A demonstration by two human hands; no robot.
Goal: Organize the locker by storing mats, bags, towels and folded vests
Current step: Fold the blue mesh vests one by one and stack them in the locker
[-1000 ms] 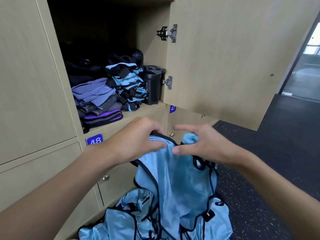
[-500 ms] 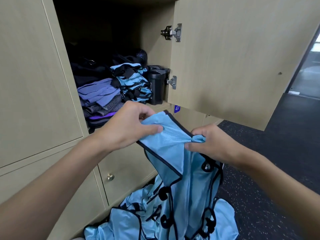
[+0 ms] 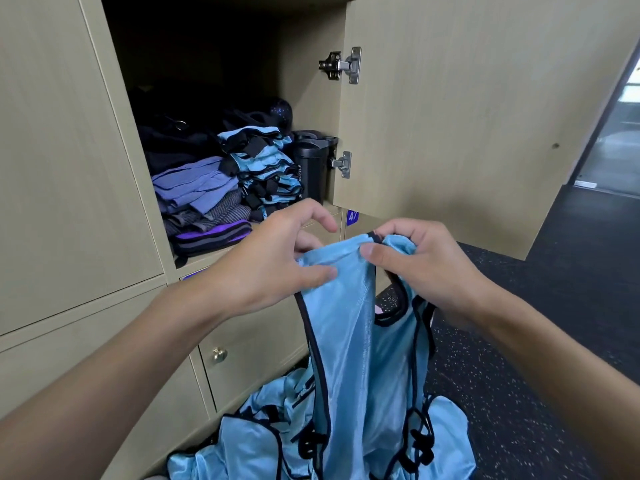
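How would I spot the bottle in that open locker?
Look into the open locker, then along its shelf to the right end, by the lower hinge. The black bottle stands there, beside the folded blue vests: the only rigid thing among cloth stacks.

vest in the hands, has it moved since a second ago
Yes, upward. The top of the vest now sits just under tag 47; a second ago it hung well below that tag.

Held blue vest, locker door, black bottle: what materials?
The blue vest: thin synthetic, likely polyester; glossy sheen, limp drape. The locker door: matte wood-grain laminate, it seems; faint printed grain. The black bottle: matte plastic or coated metal; cannot tell.
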